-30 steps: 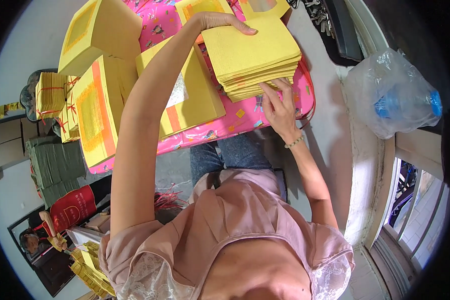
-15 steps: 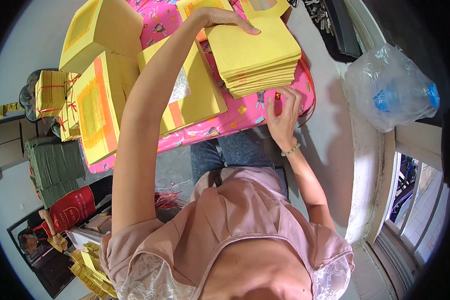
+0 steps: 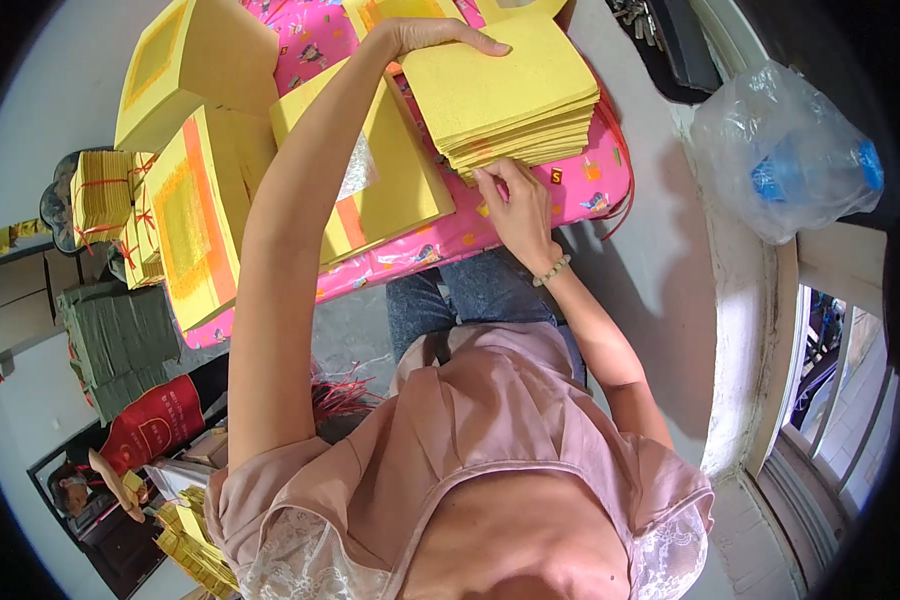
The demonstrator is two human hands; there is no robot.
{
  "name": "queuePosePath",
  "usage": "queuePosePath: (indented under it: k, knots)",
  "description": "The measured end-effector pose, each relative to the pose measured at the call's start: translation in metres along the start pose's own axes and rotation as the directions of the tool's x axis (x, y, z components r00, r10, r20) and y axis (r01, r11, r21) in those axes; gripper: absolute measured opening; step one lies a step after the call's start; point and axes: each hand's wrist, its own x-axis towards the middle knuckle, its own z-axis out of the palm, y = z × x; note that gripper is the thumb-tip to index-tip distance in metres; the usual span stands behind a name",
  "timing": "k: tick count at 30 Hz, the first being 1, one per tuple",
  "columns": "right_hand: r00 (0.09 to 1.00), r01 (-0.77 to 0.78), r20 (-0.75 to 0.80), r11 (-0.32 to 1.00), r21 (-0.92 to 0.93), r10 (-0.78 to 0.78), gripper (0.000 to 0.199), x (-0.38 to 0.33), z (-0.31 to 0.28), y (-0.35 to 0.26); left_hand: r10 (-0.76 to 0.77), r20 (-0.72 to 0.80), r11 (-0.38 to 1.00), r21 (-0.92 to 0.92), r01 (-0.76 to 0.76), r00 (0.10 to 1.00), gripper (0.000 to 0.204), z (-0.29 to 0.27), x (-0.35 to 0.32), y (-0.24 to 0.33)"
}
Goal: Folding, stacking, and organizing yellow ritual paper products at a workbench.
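A thick stack of yellow paper (image 3: 510, 95) lies at the far right of the pink-covered table. My left hand (image 3: 438, 36) grips it at the far left corner, thumb flat on the top sheet, the other fingers mostly hidden behind the edge. At the near edge my right hand (image 3: 522, 208) has its thumb and bent fingers closed on the bottom corner of the same stack. The near edges of the sheets are fanned unevenly. Left of it, partly behind my left forearm, a flat yellow pile (image 3: 400, 200) carries a silver square and an orange band.
More yellow paper blocks (image 3: 195, 215) stand on the left of the pink tablecloth (image 3: 305, 50). Red-tied yellow bundles (image 3: 105, 190) and green stacks (image 3: 125, 330) are farther left. A clear plastic bag (image 3: 790, 150) is at right, near a barred window. Another person (image 3: 75, 490) is at lower left.
My right hand has moved up and left from beside the stack to its near bottom corner, and its fingers have closed there. My left hand keeps its hold on the far corner.
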Motion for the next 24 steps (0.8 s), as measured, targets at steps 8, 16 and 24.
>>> queuePosePath:
  k: [8, 16, 24]
  knots:
    - [0.998, -0.070, -0.003, 0.997, -0.037, 0.069, 0.018, -0.001, 0.000, -0.003, 0.029, 0.000, 0.998, 0.055, -0.029, 1.000, 0.074, 0.009, -0.004, 0.004]
    - [0.998, -0.066, -0.006, 0.995, 0.071, 0.067, 0.016, -0.005, -0.009, 0.006, -0.004, 0.041, 1.000, 0.025, 0.003, 0.999, 0.072, 0.002, 0.004, -0.004]
    - [0.944, -0.128, -0.308, 0.992, -0.006, 0.120, 0.013, 0.004, -0.055, 0.044, 0.068, -0.031, 0.998, 0.012, -0.067, 0.997, 0.066, -0.008, 0.012, -0.001]
